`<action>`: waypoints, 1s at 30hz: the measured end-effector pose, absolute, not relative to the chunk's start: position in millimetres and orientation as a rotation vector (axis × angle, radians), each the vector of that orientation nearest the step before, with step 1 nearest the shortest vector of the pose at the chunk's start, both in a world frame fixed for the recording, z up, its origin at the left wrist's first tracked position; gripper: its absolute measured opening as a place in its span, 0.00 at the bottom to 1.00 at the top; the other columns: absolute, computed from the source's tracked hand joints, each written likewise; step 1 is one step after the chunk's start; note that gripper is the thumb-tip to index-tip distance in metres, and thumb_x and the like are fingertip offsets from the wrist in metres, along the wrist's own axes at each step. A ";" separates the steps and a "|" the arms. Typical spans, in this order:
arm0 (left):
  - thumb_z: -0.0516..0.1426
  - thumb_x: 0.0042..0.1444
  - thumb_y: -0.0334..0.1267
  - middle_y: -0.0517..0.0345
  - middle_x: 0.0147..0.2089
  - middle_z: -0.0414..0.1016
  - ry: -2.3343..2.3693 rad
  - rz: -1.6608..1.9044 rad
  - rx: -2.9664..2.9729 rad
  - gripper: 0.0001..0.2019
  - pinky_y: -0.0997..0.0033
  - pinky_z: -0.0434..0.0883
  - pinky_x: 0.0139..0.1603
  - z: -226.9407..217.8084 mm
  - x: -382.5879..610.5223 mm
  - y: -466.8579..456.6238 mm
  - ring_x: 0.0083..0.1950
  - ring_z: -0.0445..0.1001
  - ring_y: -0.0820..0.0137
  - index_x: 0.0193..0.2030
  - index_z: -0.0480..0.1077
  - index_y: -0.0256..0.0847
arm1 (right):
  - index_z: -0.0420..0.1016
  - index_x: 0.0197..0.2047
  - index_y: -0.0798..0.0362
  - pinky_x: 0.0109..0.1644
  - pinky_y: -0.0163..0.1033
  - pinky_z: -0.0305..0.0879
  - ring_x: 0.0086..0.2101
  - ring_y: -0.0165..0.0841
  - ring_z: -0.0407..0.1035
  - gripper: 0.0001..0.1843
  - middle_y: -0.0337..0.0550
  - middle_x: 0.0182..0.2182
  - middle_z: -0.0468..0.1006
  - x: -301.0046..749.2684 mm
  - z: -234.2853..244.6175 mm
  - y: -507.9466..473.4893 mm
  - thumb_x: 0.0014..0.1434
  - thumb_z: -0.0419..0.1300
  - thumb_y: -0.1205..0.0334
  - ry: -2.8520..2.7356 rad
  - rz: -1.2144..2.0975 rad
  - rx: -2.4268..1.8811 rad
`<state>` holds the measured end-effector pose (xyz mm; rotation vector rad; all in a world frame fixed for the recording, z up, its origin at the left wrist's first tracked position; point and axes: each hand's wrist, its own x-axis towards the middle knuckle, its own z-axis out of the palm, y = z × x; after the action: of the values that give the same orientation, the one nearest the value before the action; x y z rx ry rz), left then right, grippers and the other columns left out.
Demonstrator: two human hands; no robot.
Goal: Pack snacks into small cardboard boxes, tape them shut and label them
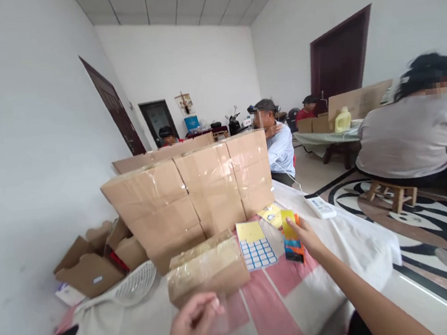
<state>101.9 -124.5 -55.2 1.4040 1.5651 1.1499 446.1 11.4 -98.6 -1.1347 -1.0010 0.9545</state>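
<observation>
My right grip is clamped on a stack of cards. Thumb and fingers pinch its right edge, so the yellow, orange and blue pack stands upright, its lower end close to the tabletop. Just left of it a sticker sheet lies flat on the cloth, with a yellow card behind; laid flat, I judge, so they can be read and picked easily. My left grip hangs low, curled and blurred, and I cannot tell whether it is closed on anything. A taped parcel sits just beyond it, and a wall of cardboard boxes closes the far side. Open room lies rightward, toward the tabletop's edge and a white power strip.
</observation>
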 end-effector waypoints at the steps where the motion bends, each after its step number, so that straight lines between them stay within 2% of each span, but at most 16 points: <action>1: 0.61 0.53 0.61 0.50 0.36 0.83 1.566 1.201 1.319 0.24 0.74 0.64 0.16 -51.9 98.6 -121.3 0.26 0.75 0.67 0.42 0.77 0.40 | 0.75 0.38 0.56 0.35 0.42 0.75 0.32 0.42 0.79 0.33 0.52 0.33 0.83 446.4 -103.7 13.9 0.48 0.67 0.31 -1.008 1.012 -1.142; 3: 0.65 0.45 0.63 0.51 0.34 0.83 1.555 1.274 1.208 0.28 0.75 0.60 0.13 -45.3 91.6 -117.9 0.18 0.66 0.74 0.41 0.77 0.39 | 0.75 0.40 0.55 0.35 0.43 0.75 0.32 0.42 0.79 0.33 0.52 0.34 0.84 449.1 -110.6 16.2 0.48 0.68 0.33 -1.009 1.111 -1.182; 5: 0.66 0.43 0.62 0.51 0.34 0.83 1.546 1.329 1.149 0.29 0.76 0.60 0.13 -39.4 84.9 -119.5 0.16 0.62 0.77 0.42 0.77 0.38 | 0.75 0.41 0.55 0.37 0.44 0.76 0.35 0.44 0.79 0.31 0.52 0.36 0.84 454.0 -114.1 16.9 0.49 0.69 0.35 -1.019 1.175 -1.247; 7: 0.67 0.43 0.61 0.51 0.34 0.83 1.560 1.364 1.120 0.29 0.77 0.61 0.13 -34.9 79.7 -125.0 0.18 0.63 0.76 0.43 0.76 0.38 | 0.73 0.42 0.54 0.39 0.46 0.76 0.37 0.46 0.79 0.30 0.53 0.38 0.83 458.8 -114.4 16.8 0.48 0.70 0.37 -1.036 1.157 -1.379; 9: 0.67 0.44 0.61 0.50 0.35 0.83 1.592 1.378 1.114 0.29 0.78 0.62 0.14 -31.4 76.1 -132.1 0.22 0.67 0.74 0.44 0.76 0.38 | 0.71 0.46 0.55 0.39 0.47 0.74 0.38 0.48 0.77 0.34 0.56 0.40 0.80 460.8 -111.3 15.0 0.47 0.71 0.39 -1.021 0.970 -1.599; 12: 0.66 0.45 0.61 0.49 0.37 0.84 1.642 1.386 1.131 0.30 0.77 0.64 0.15 -25.9 74.2 -141.1 0.23 0.67 0.73 0.46 0.76 0.38 | 0.67 0.52 0.57 0.42 0.49 0.69 0.42 0.48 0.72 0.40 0.54 0.42 0.75 451.4 -98.4 4.7 0.46 0.69 0.38 -1.017 0.448 -1.789; 14: 0.66 0.46 0.60 0.52 0.36 0.84 1.646 1.408 1.151 0.34 0.77 0.64 0.16 -21.4 75.1 -145.1 0.21 0.63 0.76 0.54 0.74 0.40 | 0.68 0.51 0.55 0.43 0.48 0.67 0.41 0.45 0.69 0.34 0.48 0.39 0.72 433.1 -85.7 -9.4 0.50 0.66 0.39 -1.118 0.199 -1.678; 16: 0.66 0.48 0.59 0.56 0.35 0.83 1.634 1.433 1.181 0.38 0.77 0.62 0.16 -18.0 76.8 -147.6 0.19 0.61 0.76 0.64 0.68 0.44 | 0.71 0.46 0.53 0.42 0.46 0.65 0.37 0.40 0.67 0.23 0.42 0.35 0.70 406.0 -72.8 -29.2 0.56 0.62 0.43 -1.268 0.126 -1.464; 19: 0.65 0.51 0.58 0.57 0.34 0.84 1.644 1.446 1.262 0.39 0.76 0.65 0.20 -19.4 79.7 -149.4 0.23 0.69 0.72 0.68 0.65 0.46 | 0.73 0.40 0.50 0.42 0.44 0.64 0.36 0.37 0.66 0.10 0.41 0.34 0.71 359.8 -58.7 -64.3 0.63 0.60 0.52 -1.515 0.212 -1.165; 21: 0.65 0.52 0.57 0.55 0.34 0.84 1.666 1.427 1.334 0.38 0.74 0.68 0.22 -25.8 82.9 -150.6 0.26 0.74 0.68 0.67 0.66 0.44 | 0.75 0.41 0.49 0.45 0.44 0.64 0.39 0.37 0.68 0.06 0.41 0.36 0.71 333.8 -53.8 -85.3 0.64 0.60 0.57 -1.669 0.307 -0.976; 22: 0.64 0.52 0.57 0.55 0.35 0.85 1.675 1.411 1.371 0.36 0.73 0.69 0.24 -30.1 85.3 -151.8 0.27 0.75 0.68 0.66 0.68 0.44 | 0.75 0.44 0.48 0.46 0.44 0.65 0.40 0.37 0.68 0.06 0.42 0.38 0.71 323.6 -52.4 -93.8 0.64 0.61 0.58 -1.731 0.362 -0.889; 26: 0.63 0.55 0.54 0.57 0.35 0.85 1.642 1.349 1.537 0.28 0.72 0.70 0.28 -48.1 99.6 -160.4 0.25 0.73 0.70 0.60 0.73 0.46 | 0.75 0.53 0.45 0.51 0.48 0.68 0.46 0.40 0.67 0.18 0.44 0.43 0.68 298.8 -50.6 -112.7 0.60 0.66 0.57 -1.881 0.583 -0.705; 30: 0.61 0.56 0.53 0.58 0.34 0.85 1.576 1.313 1.605 0.24 0.71 0.70 0.29 -58.6 109.3 -164.7 0.24 0.73 0.70 0.57 0.74 0.47 | 0.77 0.41 0.46 0.50 0.48 0.69 0.46 0.39 0.67 0.04 0.45 0.43 0.68 293.8 -48.0 -121.4 0.63 0.62 0.63 -1.985 0.590 -0.728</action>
<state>109.3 -164.7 -58.6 1.6053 1.5760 1.3135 293.8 -121.4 -48.0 -0.7277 -1.9850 0.5898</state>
